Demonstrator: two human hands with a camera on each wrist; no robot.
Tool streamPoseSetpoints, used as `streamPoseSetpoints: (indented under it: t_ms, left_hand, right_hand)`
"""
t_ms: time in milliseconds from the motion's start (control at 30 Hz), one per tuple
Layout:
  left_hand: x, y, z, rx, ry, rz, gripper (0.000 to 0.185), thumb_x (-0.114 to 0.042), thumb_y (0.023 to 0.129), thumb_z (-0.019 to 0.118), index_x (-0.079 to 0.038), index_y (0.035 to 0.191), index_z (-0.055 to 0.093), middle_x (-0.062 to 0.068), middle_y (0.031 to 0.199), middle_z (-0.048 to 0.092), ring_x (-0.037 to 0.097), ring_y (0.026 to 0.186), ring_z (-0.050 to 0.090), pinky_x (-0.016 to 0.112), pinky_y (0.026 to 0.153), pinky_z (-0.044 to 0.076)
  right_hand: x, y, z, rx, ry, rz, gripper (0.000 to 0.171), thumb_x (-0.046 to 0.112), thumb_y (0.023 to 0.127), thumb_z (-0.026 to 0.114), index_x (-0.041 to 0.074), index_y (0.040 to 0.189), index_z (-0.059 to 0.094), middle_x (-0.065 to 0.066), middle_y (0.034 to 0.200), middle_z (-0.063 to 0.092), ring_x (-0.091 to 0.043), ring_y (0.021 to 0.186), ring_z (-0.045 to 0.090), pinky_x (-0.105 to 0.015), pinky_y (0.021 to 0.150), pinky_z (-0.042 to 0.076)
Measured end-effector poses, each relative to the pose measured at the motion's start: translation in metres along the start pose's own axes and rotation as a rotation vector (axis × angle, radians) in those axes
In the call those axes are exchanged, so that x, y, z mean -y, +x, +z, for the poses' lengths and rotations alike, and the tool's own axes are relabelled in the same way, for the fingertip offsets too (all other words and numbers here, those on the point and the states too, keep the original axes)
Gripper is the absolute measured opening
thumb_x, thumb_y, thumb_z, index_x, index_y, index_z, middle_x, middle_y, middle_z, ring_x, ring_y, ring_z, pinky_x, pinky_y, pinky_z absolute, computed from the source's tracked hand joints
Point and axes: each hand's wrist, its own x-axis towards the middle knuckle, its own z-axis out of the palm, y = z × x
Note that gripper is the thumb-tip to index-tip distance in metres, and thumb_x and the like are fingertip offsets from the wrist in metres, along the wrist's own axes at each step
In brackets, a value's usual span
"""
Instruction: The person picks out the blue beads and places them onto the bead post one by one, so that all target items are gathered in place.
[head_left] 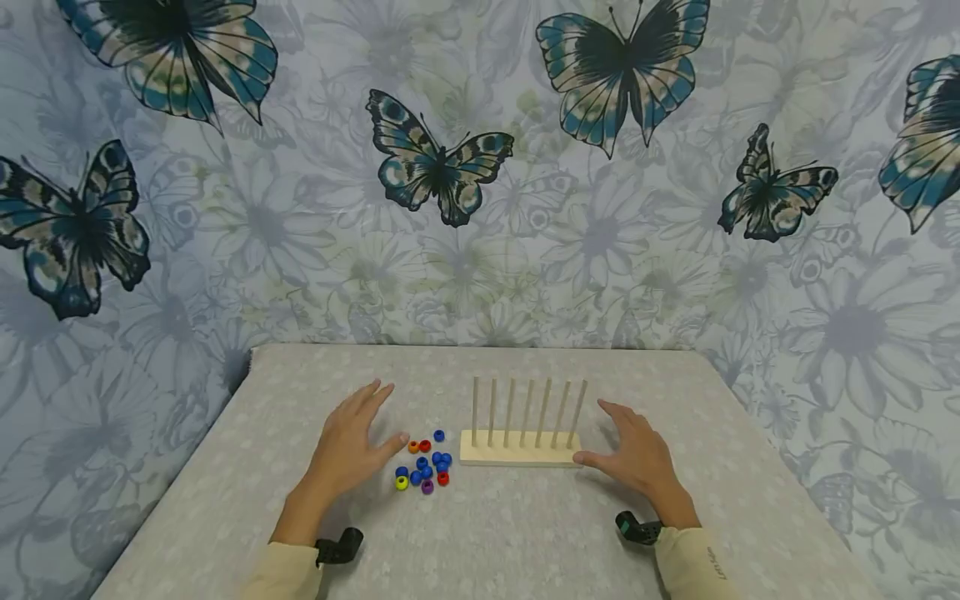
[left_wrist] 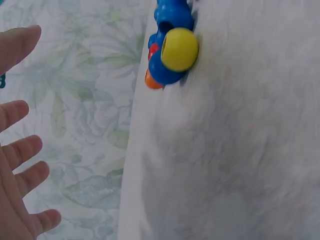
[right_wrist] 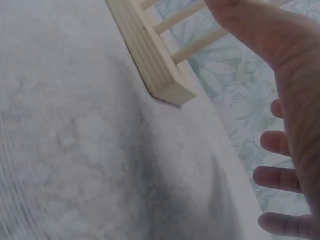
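Note:
A wooden peg rack (head_left: 517,457) with a row of several upright dowels stands on the cloth-covered table. To its left lies a loose group of round beads with holes: mostly blue beads (head_left: 427,472), plus a yellow bead (head_left: 402,483), a purple bead (head_left: 427,487), red beads and an orange bead (head_left: 413,447). My left hand (head_left: 348,450) is spread just left of the beads, its thumb pointing toward them, holding nothing. Beside the rack's right end my right hand (head_left: 633,454) is spread with nothing in it; its thumb overlaps the base corner in the head view.
The table (head_left: 510,542) has a pale patterned cloth and ends at a wall (head_left: 480,283) papered with flowers and butterflies. Dark wrist cameras are strapped on both wrists, below light sleeves (head_left: 693,562).

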Motion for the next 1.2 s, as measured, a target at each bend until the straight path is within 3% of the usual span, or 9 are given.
streamPoseSetpoints:
  t_ms: [167,433,600,733,933,1200]
  left_hand:
    - [0.002,-0.007,0.005,0.032,-0.169,-0.088,0.073,-0.045,0.090,0.073,-0.024,0.152,0.042,0.008,0.152,0.047,0.036,0.140,0.043,0.069,0.106,0.037]
    - [-0.004,-0.011,0.015,0.078,-0.267,-0.117,0.063,-0.037,0.090,0.075,-0.024,0.146,0.050,0.005,0.143,0.054,0.032,0.134,0.050,0.063,0.105,0.042]
    - [-0.008,-0.011,0.019,0.126,-0.282,-0.138,0.053,-0.035,0.091,0.074,-0.023,0.140,0.057,0.002,0.129,0.063,0.022,0.109,0.059,0.043,0.087,0.053]
    - [-0.009,-0.009,0.020,0.159,-0.299,-0.126,0.042,-0.030,0.091,0.074,-0.019,0.130,0.066,-0.001,0.113,0.067,0.016,0.088,0.055,0.028,0.070,0.046]
    - [-0.001,-0.014,0.023,0.167,-0.295,-0.149,0.026,-0.019,0.091,0.073,-0.019,0.117,0.073,-0.006,0.094,0.066,0.010,0.067,0.050,0.025,0.057,0.042]
    - [0.009,-0.023,0.025,0.245,-0.333,-0.220,0.016,-0.021,0.092,0.071,-0.024,0.107,0.074,-0.008,0.083,0.064,0.010,0.069,0.053,0.024,0.057,0.044]
  right_hand:
    - [0.006,-0.001,0.007,0.060,0.087,0.030,0.103,0.079,0.072,0.069,0.021,0.153,0.043,-0.015,0.150,0.051,-0.038,0.123,0.058,-0.061,0.090,0.050]
    - [0.006,-0.006,0.011,0.072,0.124,0.040,0.100,0.076,0.073,0.071,0.018,0.150,0.047,-0.012,0.145,0.056,-0.031,0.115,0.062,-0.057,0.091,0.050]
    - [0.003,-0.001,0.018,0.095,0.182,0.048,0.100,0.075,0.073,0.072,0.018,0.151,0.045,-0.009,0.138,0.060,-0.027,0.111,0.060,-0.052,0.092,0.050]
    - [0.004,0.002,0.020,0.100,0.217,0.057,0.098,0.072,0.073,0.074,0.019,0.151,0.045,-0.008,0.131,0.061,-0.023,0.104,0.058,-0.046,0.086,0.051]
    - [0.007,0.002,0.024,0.084,0.189,0.033,0.094,0.070,0.073,0.076,0.018,0.147,0.050,-0.007,0.123,0.063,-0.021,0.100,0.059,-0.044,0.082,0.051]
    - [0.010,0.000,0.033,0.053,0.152,0.005,0.093,0.072,0.071,0.076,0.015,0.142,0.056,-0.009,0.121,0.065,-0.025,0.103,0.059,-0.054,0.089,0.047]
